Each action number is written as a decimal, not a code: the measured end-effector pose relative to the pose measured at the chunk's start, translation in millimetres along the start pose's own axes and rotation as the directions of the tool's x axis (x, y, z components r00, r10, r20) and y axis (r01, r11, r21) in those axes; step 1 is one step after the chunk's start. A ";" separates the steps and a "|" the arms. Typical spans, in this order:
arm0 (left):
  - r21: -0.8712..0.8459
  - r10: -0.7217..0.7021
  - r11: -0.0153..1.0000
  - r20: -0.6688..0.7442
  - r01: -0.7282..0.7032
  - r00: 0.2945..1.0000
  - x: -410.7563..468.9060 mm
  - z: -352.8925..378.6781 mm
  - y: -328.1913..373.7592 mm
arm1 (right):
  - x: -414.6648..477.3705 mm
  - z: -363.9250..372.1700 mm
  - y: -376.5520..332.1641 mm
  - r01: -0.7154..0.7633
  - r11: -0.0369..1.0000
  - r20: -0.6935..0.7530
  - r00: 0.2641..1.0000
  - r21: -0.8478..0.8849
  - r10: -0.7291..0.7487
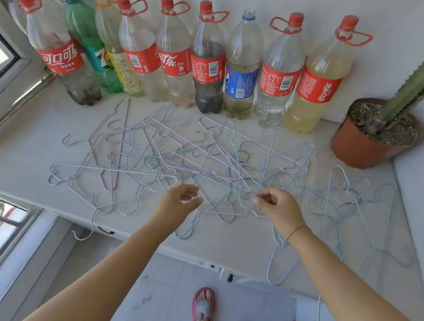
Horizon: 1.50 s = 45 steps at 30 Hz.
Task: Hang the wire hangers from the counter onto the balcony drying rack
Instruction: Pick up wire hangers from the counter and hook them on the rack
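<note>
- Far left: window frame (pixel 11 71) cut off at the edge.
- Pale desk (pixel 39 126) strewn with tangled wire hangers (pixel 205 165); single ones hard to separate, some overhanging the near edge.
- Left hand (pixel 180 201): grip open, just above the pile.
- Right hand (pixel 277 203): fingers pinched, contents hard to tell.
- Far side: bottles (pixel 208 63) along the wall.
- Far right: potted cactus (pixel 382 126), top cut off.

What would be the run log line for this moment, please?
phase: reaching | left hand: open above wire hangers | right hand: fingers pinched at the pile, grip unclear | counter: hangers tangled | rack: not visible
</note>
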<state>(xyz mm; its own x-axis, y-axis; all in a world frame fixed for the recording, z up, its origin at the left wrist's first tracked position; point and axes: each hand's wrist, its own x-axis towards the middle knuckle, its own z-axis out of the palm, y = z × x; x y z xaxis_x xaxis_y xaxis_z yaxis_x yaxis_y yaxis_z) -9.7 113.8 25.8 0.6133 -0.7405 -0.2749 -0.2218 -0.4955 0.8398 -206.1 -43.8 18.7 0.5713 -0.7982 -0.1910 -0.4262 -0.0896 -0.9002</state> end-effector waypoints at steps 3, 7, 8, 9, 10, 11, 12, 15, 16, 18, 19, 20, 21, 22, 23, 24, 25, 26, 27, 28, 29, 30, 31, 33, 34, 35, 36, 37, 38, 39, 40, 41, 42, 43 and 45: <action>0.029 0.005 1.000 0.040 -0.006 0.999 13.9 19.1 7.5 | 10.7 -12.5 -13.3 -0.051 0.974 -0.083 0.994 0.220 0.071; 0.097 -0.027 0.995 0.101 0.017 0.995 34.4 52.6 12.8 | 17.9 -21.1 -8.8 -0.128 0.908 -0.088 0.980 0.398 0.177; 0.136 -0.036 0.991 0.108 0.021 0.993 39.0 59.9 12.6 | 17.4 -21.9 -7.1 -0.135 0.896 -0.085 0.979 0.424 0.187; 0.185 -0.042 0.983 0.112 0.020 0.993 43.2 66.1 12.1 | 16.9 -22.5 -5.2 -0.134 0.885 -0.084 0.978 0.445 0.191; 0.231 -0.055 0.973 0.114 0.027 0.992 46.8 71.3 11.4 | 15.4 -23.1 -5.1 -0.133 0.877 -0.086 0.977 0.462 0.194; 0.264 -0.065 0.964 0.111 0.034 0.992 49.7 75.5 10.6 | 14.3 -23.6 -5.2 -0.135 0.870 -0.092 0.975 0.475 0.202; 0.284 -0.080 0.958 0.109 0.046 0.991 52.4 78.9 9.8 | 13.0 -24.0 -6.1 -0.140 0.865 -0.098 0.972 0.483 0.212; 0.306 -0.113 0.949 0.095 0.079 0.989 58.0 84.0 8.7 | 11.0 -25.3 -8.1 -0.152 0.855 -0.094 0.969 0.496 0.226; 0.313 -0.125 0.946 0.092 0.090 0.988 59.6 84.2 9.1 | 10.6 -25.8 -8.9 -0.154 0.850 -0.087 0.970 0.505 0.227; 0.325 -0.142 0.940 0.090 0.105 0.986 62.4 83.6 9.0 | 11.0 -26.0 -9.4 -0.159 0.837 -0.072 0.971 0.523 0.229; 0.329 -0.146 0.938 0.091 0.109 0.985 63.5 83.0 9.0 | 11.5 -26.0 -9.8 -0.160 0.833 -0.068 0.971 0.530 0.230; 0.331 -0.150 0.937 0.091 0.112 0.985 64.5 82.8 9.2 | 11.9 -25.9 -11.1 -0.158 0.829 -0.064 0.972 0.537 0.227; 0.326 -0.150 0.938 0.085 0.115 0.985 64.7 82.3 9.7 | 12.8 -25.8 -12.2 -0.155 0.826 -0.061 0.973 0.542 0.222; 0.308 -0.153 0.943 0.076 0.123 0.985 64.4 81.7 10.3 | 13.3 -25.7 -14.3 -0.150 0.822 -0.059 0.974 0.550 0.218; 0.277 -0.152 0.952 0.065 0.128 0.986 63.8 80.9 11.1 | 14.5 -26.1 -16.8 -0.145 0.815 -0.058 0.975 0.561 0.214; 0.237 -0.150 0.962 0.054 0.133 0.987 63.0 79.9 12.0 | 15.8 -26.7 -19.8 -0.140 0.806 -0.057 0.976 0.575 0.211; 0.198 -0.146 0.971 0.042 0.135 0.988 61.9 78.2 13.2 | 17.4 -27.5 -23.1 -0.137 0.797 -0.056 0.976 0.588 0.209; 0.165 -0.144 0.977 0.029 0.137 0.989 60.7 75.6 14.9 | 19.0 -28.5 -27.4 -0.136 0.790 -0.056 0.976 0.598 0.210; 0.143 -0.140 0.980 0.016 0.136 0.990 59.4 72.2 16.7 | 21.1 -30.0 -32.2 -0.135 0.784 -0.056 0.976 0.606 0.211; 0.128 -0.135 0.983 0.003 0.134 0.991 58.1 68.2 18.5 | 22.8 -31.7 -38.3 -0.132 0.780 -0.057 0.976 0.611 0.210; 0.115 -0.129 0.985 -0.008 0.129 0.992 56.8 63.6 20.4 | 24.8 -33.9 -45.1 -0.126 0.777 -0.057 0.977 0.617 0.204; 0.100 -0.122 0.987 -0.019 0.124 0.992 55.3 58.3 22.5 | 26.9 -36.4 -52.8 -0.119 0.770 -0.055 0.979 0.627 0.196; 0.086 -0.113 0.990 -0.034 0.116 0.993 53.5 52.4 24.8 | 28.8 -39.2 -61.2 -0.109 0.760 -0.053 0.981 0.640 0.185; 0.055 -0.101 0.993 -0.071 0.105 0.992 49.1 40.0 29.9 | 32.3 -45.3 -78.5 -0.081 0.742 -0.043 0.988 0.665 0.146; 0.032 -0.101 0.994 -0.090 0.104 0.991 46.6 33.9 32.6 | 33.4 -47.8 -87.1 -0.068 0.735 -0.033 0.992 0.674 0.122; 0.003 -0.105 0.994 -0.107 0.106 0.989 43.3 27.9 35.8 | 34.0 -49.4 -95.7 -0.058 0.728 -0.021 0.995 0.683 0.099; -0.027 -0.112 0.994 -0.123 0.109 0.986 39.3 22.3 38.7 | 34.0 -49.8 -104.0 -0.054 0.717 -0.007 0.997 0.695 0.081; -0.056 -0.119 0.992 -0.138 0.112 0.983 34.2 17.0 41.6 | 33.5 -49.3 -111.7 -0.051 0.702 0.007 0.998 0.711 0.065; -0.085 -0.125 0.990 -0.154 0.113 0.980 28.5 11.9 43.7 | 32.7 -48.2 -119.5 -0.047 0.682 0.022 0.999 0.730 0.046; -0.111 -0.130 0.988 -0.172 0.112 0.977 21.8 6.9 45.0 | 31.6 -46.7 -127.1 -0.040 0.663 0.036 0.999 0.748 0.019; -0.136 -0.134 0.985 -0.192 0.109 0.972 14.4 2.0 45.5 | 30.0 -44.9 -135.1 -0.032 0.650 0.051 0.999 0.759 -0.011; -0.167 -0.140 0.980 -0.213 0.106 0.967 5.9 -3.2 45.9 | 27.7 -42.9 -143.3 -0.024 0.646 0.067 0.997 0.763 -0.043; -0.204 -0.151 0.973 -0.234 0.104 0.961 -3.4 -8.2 46.0 | 25.2 -40.7 -151.5 -0.019 0.645 0.088 0.993 0.764 -0.075; -0.239 -0.167 0.965 -0.257 0.105 0.952 -13.3 -13.5 45.6 | 22.0 -38.3 -159.4 -0.017 0.646 0.112 0.988 0.763 -0.107; -0.309 -0.207 0.945 -0.320 0.104 0.925 -36.3 -24.7 43.7 | 13.0 -31.8 -175.8 -0.017 0.658 0.171 0.970 0.753 -0.171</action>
<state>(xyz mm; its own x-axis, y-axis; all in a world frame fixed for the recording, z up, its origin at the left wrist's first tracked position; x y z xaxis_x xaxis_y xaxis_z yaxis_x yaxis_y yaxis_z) -22.9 130.2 84.0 0.8556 -0.4369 -0.2778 0.0883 -0.4055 0.9098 -146.0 -57.4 186.9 0.7469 -0.6576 -0.0983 0.2383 0.4028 -0.8837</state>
